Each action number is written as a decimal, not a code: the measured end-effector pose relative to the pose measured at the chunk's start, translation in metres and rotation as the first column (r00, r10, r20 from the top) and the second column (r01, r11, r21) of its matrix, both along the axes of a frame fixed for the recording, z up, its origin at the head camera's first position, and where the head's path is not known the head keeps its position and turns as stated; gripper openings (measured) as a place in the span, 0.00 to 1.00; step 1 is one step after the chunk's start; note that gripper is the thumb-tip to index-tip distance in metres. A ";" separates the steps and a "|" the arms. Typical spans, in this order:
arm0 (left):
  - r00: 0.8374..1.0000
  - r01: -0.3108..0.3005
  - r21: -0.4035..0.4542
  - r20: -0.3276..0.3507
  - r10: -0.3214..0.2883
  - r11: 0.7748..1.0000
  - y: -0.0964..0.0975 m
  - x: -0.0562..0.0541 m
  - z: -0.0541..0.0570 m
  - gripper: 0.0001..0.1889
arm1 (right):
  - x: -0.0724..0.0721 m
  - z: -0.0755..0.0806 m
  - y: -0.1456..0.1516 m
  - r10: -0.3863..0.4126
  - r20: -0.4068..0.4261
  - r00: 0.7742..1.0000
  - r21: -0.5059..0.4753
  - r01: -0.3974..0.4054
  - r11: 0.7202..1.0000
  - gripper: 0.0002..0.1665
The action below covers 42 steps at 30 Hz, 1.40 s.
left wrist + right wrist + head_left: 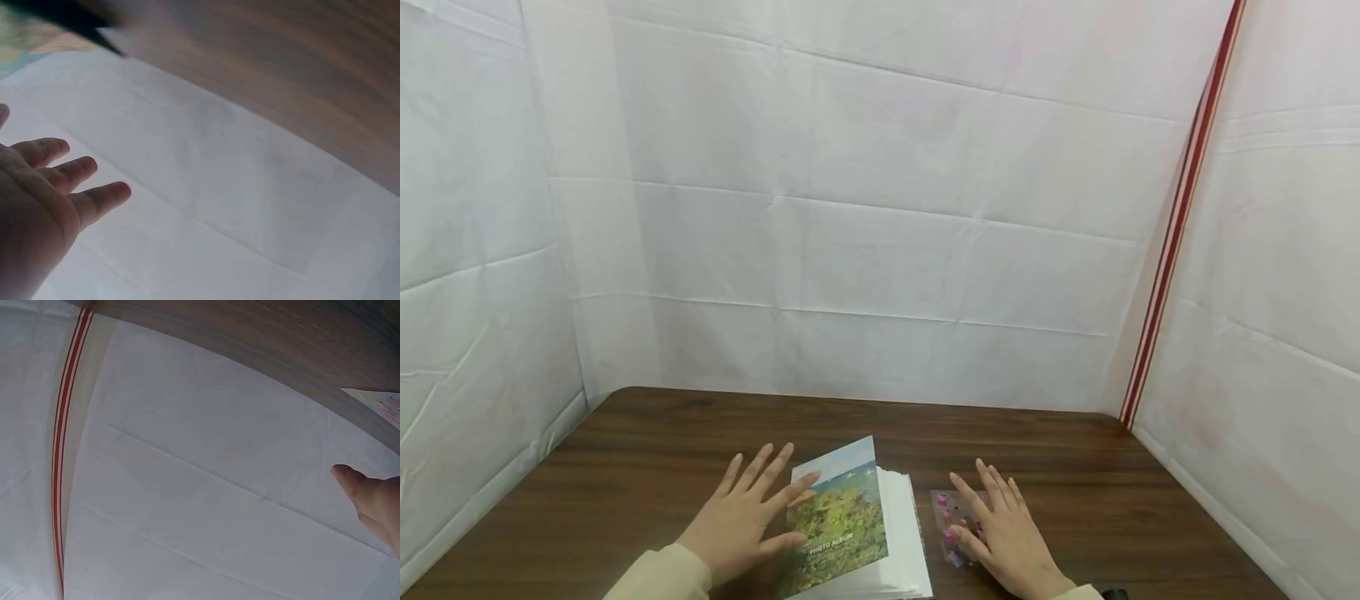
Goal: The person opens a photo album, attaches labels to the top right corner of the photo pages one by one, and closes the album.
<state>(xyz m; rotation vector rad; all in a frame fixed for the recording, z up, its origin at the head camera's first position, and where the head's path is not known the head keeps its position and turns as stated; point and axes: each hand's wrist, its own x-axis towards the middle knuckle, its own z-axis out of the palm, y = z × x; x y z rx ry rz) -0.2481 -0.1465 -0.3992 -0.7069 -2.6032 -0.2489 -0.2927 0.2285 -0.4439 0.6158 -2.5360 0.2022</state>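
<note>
A photo album point(842, 521) lies on the table with its illustrated front cover partly raised and turned over the white pages point(895, 533). My left hand point(737, 525) is at the cover's left edge, fingers spread, with forefinger and thumb overlapping the cover. In the left wrist view the left hand's fingers point(100, 199) are straight and apart. To the right of the album, my right hand point(1011, 542) is spread over a small clear sheet point(938, 504) bearing pink and blue pieces, and hides part of it. Only part of the right hand point(375, 500) enters the right wrist view.
The dark wooden table point(685, 425) has rounded far corners. White cloth walls point(865, 208) stand behind it and at both sides. A red-and-white striped band point(1180, 208) runs down the back right corner. A small black object point(1116, 594) shows by the right sleeve.
</note>
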 end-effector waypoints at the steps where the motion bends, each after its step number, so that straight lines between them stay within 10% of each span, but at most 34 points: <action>1: 1.000 0.012 -0.008 -0.020 -0.012 1.000 0.004 0.002 0.001 0.35 | 0.000 0.000 0.000 -0.001 0.002 1.000 0.001 0.001 1.000 0.39; 7: 0.982 0.097 -0.111 -0.152 -0.113 0.989 0.026 0.014 0.007 0.36 | 0.000 -0.001 0.001 0.005 -0.003 1.000 0.007 -0.005 1.000 0.38; 14: 0.924 0.151 -0.238 -0.312 -0.223 0.959 0.044 0.016 -0.007 0.35 | 0.002 -0.001 0.002 -0.002 0.009 1.000 0.005 0.002 1.000 0.38; 21: 0.962 0.218 -0.217 -0.115 -0.246 0.952 0.053 0.021 -0.023 0.40 | 0.007 0.003 0.003 -0.008 0.005 1.000 0.007 0.008 1.000 0.37; 27: 0.943 0.200 -0.266 -0.208 -0.259 0.943 0.055 0.023 -0.029 0.43 | 0.016 0.009 -0.013 0.037 0.070 0.997 -0.042 -0.034 0.999 0.34; 36: 0.930 0.194 -0.287 -0.251 -0.270 0.938 0.052 0.021 -0.033 0.44 | 0.028 0.013 -0.048 0.320 0.168 0.932 -0.053 -0.316 0.947 0.31; 42: 0.915 0.161 -0.306 -0.310 -0.258 0.938 0.052 0.019 -0.036 0.45 | 0.029 0.012 -0.053 0.368 0.289 0.884 -0.022 -0.378 0.926 0.32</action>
